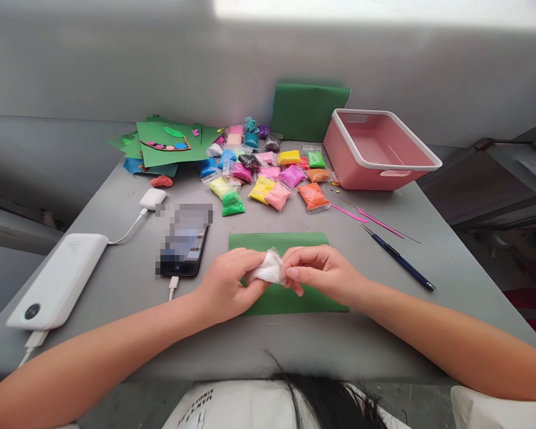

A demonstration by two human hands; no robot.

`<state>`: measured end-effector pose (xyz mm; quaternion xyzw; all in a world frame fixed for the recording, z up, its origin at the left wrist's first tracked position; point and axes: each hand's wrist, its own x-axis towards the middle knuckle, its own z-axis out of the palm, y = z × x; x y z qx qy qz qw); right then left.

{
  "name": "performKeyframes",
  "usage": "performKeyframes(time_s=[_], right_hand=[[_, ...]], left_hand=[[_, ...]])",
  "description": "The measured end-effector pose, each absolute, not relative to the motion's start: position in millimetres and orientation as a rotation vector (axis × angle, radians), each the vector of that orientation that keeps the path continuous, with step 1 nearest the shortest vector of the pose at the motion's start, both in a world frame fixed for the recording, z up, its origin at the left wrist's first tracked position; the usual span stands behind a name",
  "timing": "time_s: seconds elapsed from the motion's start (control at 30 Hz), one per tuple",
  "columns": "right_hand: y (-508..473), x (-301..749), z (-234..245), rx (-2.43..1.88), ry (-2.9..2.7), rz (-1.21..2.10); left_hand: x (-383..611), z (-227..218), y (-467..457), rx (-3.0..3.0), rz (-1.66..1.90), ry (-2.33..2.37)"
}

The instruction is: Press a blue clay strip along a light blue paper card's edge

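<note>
Between my hands, above a green sheet of paper (295,305), is a small clear bag of white modelling clay (268,269). My left hand (232,280) grips its left side, with thumb and fingers wrapped round it. At the bag's right end, my right hand (319,271) pinches the clear plastic edge between thumb and fingers. Whether the bag's mouth is open I cannot tell. Several bags of coloured clay lie beyond the sheet, among them a yellow bag (262,189), an orange bag (313,196) and a green bag (233,203).
A pink basket (379,179) stands at the back right, near a folded green card (310,113). Pink tools (379,221) and a dark blue pen-like tool (402,259) lie right. Leftward are a phone (185,241), a white power bank (62,280) and decorated green papers (170,156).
</note>
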<state>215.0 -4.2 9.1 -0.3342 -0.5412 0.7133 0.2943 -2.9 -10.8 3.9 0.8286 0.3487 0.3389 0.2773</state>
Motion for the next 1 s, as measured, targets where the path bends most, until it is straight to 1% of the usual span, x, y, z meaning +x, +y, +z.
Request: performKeyframes(time_s=[0.2,0.4,0.47,0.57,0.6,0.67,0.73,0.87,1.0], right_hand=[[-5,215,7,-0.984,-1.497,1.852],[-7,214,8,-1.003,-1.802,1.699],[-9,214,9,-1.03,-1.883,1.535],[-11,214,9,-1.034,-2.01,1.091],[-12,213,8,-0.997,-2.06,0.935],[-15,212,6,-0.883,-2.157,0.684],[-19,210,3,-0.79,-2.234,0.503],[-24,206,-1,-0.772,-2.292,0.284],[-23,206,-1,-0.756,-2.289,0.256]], left_hand=[[-2,-2,-11,2.316,0.925,0.954],[-5,-12,-9,2.571,0.996,0.91],[-4,-9,-10,2.58,1.04,0.954],[-2,-1,-12,2.462,1.204,0.986],[-2,0,-13,2.406,1.201,0.94],[0,2,-15,2.292,1.075,0.86],[2,0,-16,2.185,0.915,0.866],[5,-6,-14,2.095,0.815,0.926],[5,-5,-12,2.106,0.813,0.897]])
